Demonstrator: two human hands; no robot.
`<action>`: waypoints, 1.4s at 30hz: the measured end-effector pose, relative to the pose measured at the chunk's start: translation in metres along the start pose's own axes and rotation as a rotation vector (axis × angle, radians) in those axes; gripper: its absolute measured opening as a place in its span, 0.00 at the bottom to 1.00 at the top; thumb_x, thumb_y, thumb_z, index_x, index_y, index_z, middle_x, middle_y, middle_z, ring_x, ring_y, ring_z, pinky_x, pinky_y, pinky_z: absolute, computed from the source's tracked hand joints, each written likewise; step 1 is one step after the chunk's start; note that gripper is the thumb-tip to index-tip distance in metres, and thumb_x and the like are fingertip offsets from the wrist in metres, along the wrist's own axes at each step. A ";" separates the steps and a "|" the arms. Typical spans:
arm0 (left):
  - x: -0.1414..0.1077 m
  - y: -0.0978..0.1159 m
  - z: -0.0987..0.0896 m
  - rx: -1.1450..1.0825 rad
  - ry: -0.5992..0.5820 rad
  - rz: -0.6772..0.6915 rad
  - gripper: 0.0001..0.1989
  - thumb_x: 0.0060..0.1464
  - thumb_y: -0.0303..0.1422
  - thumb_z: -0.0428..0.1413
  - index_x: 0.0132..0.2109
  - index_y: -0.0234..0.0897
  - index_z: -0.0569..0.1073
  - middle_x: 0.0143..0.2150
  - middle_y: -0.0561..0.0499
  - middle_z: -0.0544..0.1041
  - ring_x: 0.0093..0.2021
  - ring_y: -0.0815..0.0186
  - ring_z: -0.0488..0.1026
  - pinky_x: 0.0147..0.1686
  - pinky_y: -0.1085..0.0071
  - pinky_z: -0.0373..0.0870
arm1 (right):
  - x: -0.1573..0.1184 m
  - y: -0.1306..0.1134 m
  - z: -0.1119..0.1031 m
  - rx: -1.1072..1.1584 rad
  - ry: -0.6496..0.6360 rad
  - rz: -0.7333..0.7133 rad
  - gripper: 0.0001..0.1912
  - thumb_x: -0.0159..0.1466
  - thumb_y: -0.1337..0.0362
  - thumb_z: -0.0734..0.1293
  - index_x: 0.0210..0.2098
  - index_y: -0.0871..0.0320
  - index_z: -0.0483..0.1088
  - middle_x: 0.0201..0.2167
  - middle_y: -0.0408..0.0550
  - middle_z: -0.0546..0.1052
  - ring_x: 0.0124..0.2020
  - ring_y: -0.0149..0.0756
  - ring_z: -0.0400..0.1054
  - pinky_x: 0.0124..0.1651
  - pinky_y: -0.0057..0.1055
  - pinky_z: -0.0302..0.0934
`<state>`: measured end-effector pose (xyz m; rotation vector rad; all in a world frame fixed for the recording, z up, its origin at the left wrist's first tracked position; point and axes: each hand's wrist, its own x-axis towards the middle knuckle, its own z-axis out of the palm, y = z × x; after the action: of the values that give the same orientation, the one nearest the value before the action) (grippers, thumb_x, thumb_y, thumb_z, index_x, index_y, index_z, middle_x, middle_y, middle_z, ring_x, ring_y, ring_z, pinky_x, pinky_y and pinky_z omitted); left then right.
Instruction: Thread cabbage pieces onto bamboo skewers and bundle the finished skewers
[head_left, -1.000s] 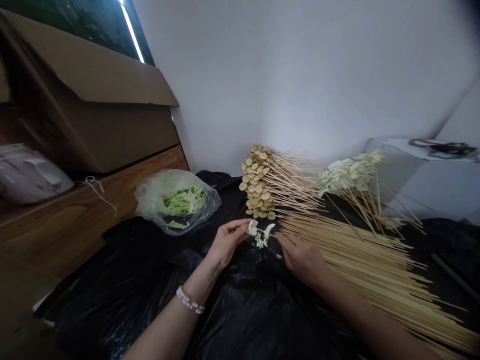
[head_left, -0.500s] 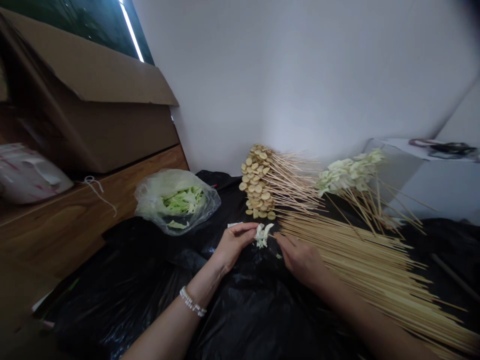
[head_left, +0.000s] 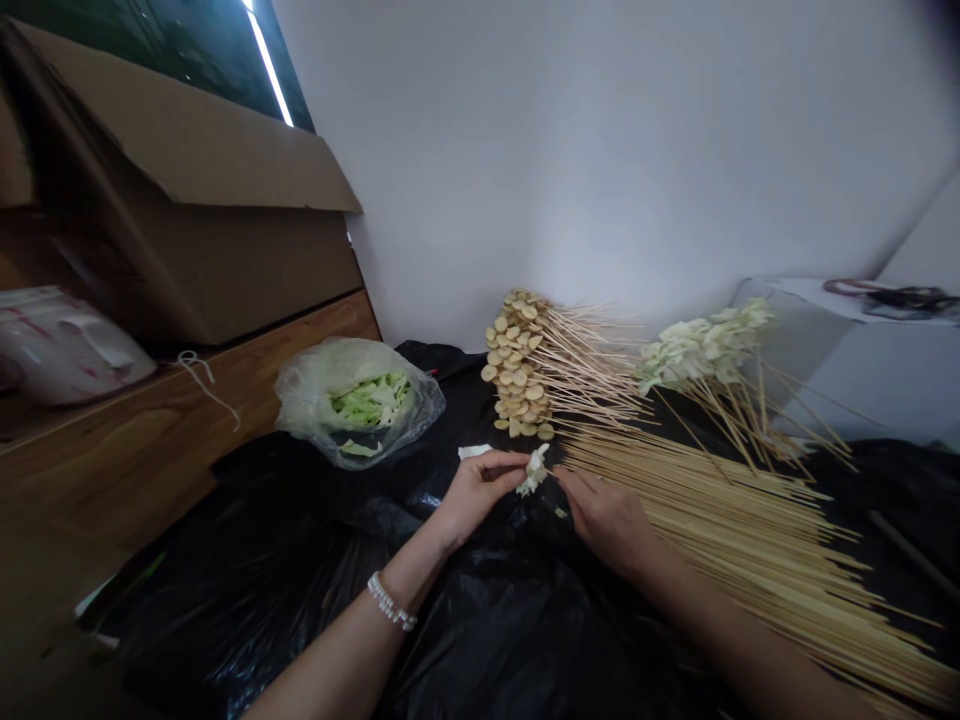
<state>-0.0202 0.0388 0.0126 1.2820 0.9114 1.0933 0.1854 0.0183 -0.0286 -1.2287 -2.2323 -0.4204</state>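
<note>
Pale cabbage pieces sit bunched on the tip of a thin wooden skewer, between my two hands. My left hand, with a white beaded bracelet at its wrist, pinches the cabbage from the left. From the right, my right hand is closed round the skewer, most of which the hand hides. Beyond my hands lies a stack of skewers threaded with round yellowish slices. Loose bare skewers spread out beside and under my right forearm. Finished-looking cabbage skewers are heaped at the back right.
A clear plastic bag holding cut cabbage stands open at the left. Black plastic sheeting covers the work surface. A cardboard box and a whitish jug stand on a wooden ledge further left. A white box is at the right.
My left hand has moved slightly right, toward my right hand, and the cabbage on the skewer looks more closely bunched. The whole view has shifted a little.
</note>
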 end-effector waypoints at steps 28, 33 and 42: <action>0.010 -0.004 -0.045 1.311 0.338 0.178 0.21 0.49 0.28 0.60 0.51 0.42 0.75 0.48 0.43 0.74 0.52 0.52 0.67 0.47 0.59 0.65 | 0.002 -0.003 0.001 -0.014 -0.167 -0.094 0.16 0.63 0.72 0.60 0.49 0.59 0.71 0.34 0.48 0.76 0.33 0.36 0.68 0.36 0.31 0.59; 0.011 0.000 -0.038 0.932 0.352 0.408 0.19 0.51 0.26 0.58 0.51 0.39 0.75 0.48 0.43 0.71 0.48 0.58 0.71 0.49 0.63 0.69 | 0.008 -0.001 -0.005 0.037 -0.048 -0.049 0.17 0.62 0.75 0.58 0.47 0.61 0.71 0.37 0.52 0.77 0.40 0.40 0.68 0.47 0.38 0.60; 0.002 0.003 -0.007 0.183 0.056 0.240 0.19 0.44 0.33 0.66 0.46 0.37 0.78 0.48 0.46 0.70 0.43 0.61 0.74 0.42 0.66 0.76 | 0.014 -0.002 -0.011 0.174 0.205 0.044 0.24 0.67 0.57 0.61 0.59 0.60 0.61 0.49 0.57 0.75 0.50 0.45 0.67 0.52 0.44 0.61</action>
<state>-0.0268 0.0429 0.0148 1.5484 0.9328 1.2597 0.1814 0.0208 -0.0118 -1.0908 -2.0191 -0.3126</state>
